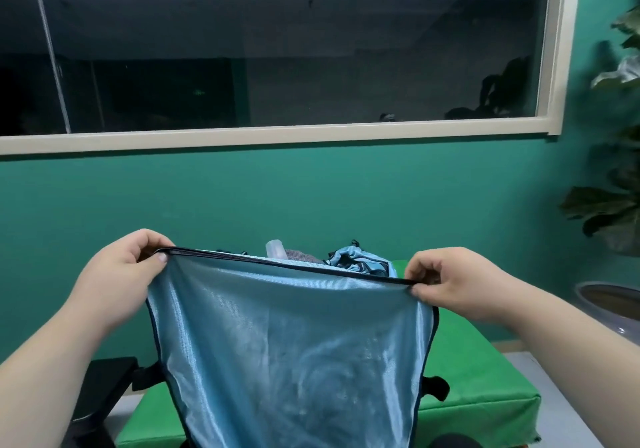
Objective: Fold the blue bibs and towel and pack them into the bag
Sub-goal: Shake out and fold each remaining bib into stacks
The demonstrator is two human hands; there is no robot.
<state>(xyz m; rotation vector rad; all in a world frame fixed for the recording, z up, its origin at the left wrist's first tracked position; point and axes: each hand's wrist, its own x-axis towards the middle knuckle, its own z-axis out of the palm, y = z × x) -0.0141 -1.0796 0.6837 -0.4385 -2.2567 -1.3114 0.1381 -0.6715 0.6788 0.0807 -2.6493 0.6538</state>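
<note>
L hand [121,271] & R hand [446,281] each pinch a top corner of the bib [291,336], stretched taut, prob. to square it for folding.

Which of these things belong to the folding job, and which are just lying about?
Job: shiny light-blue bib with dark trim, pinched by left hand and right hand; crumpled blue bib behind it; grey cloth, perhaps the towel.
Lying about: translucent plastic container; leafy green plant; grey pot.

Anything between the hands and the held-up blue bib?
Nothing visible. Left hand and right hand each pinch the blue bib directly by its dark top hem, at opposite corners. The bib screens much of the green mat; no bag identifiable.
</note>
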